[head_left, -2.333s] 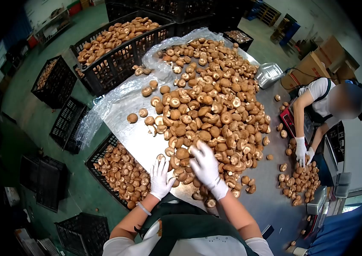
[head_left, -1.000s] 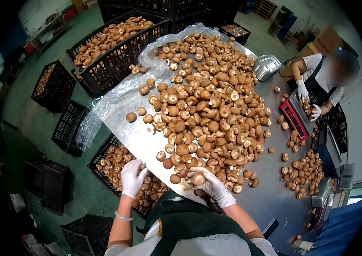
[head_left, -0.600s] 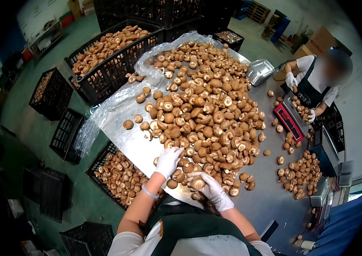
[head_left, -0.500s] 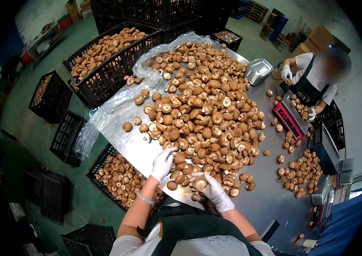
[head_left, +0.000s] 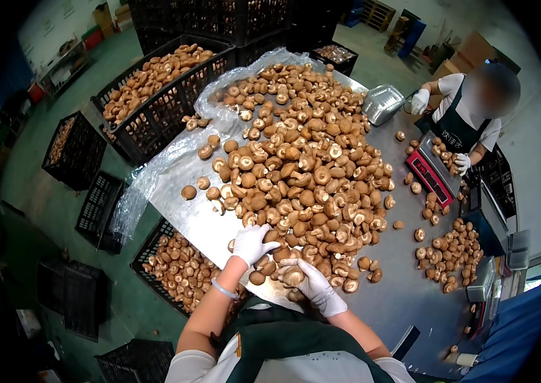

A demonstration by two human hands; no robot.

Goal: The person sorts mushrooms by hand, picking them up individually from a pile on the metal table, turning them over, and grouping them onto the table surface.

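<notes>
A large heap of brown shiitake mushrooms (head_left: 308,172) covers the metal table (head_left: 184,214). At the near edge of the heap, my left hand (head_left: 251,245), in a white glove, has its fingers and thumb on either side of a mushroom (head_left: 271,236). My right hand (head_left: 312,284), also gloved, is closed around a pale-stemmed mushroom (head_left: 293,276) close to my apron. Several loose mushrooms lie between the two hands. Below the table's left edge, a black crate (head_left: 144,268) of mushrooms stands beside my left forearm.
Across the table a co-worker in a dark apron (head_left: 454,127) handles mushrooms at a red scale (head_left: 430,177). Clear plastic trays (head_left: 383,105) stand near the far edge. A smaller mushroom pile (head_left: 452,255) lies at right. Plastic film (head_left: 149,182) drapes the left edge, near a full crate (head_left: 174,96).
My left hand has moved slightly right and turned, bringing its fingers around a mushroom. My right hand keeps its mushroom, almost in place. The co-worker's raised hand has shifted away from the scale.
</notes>
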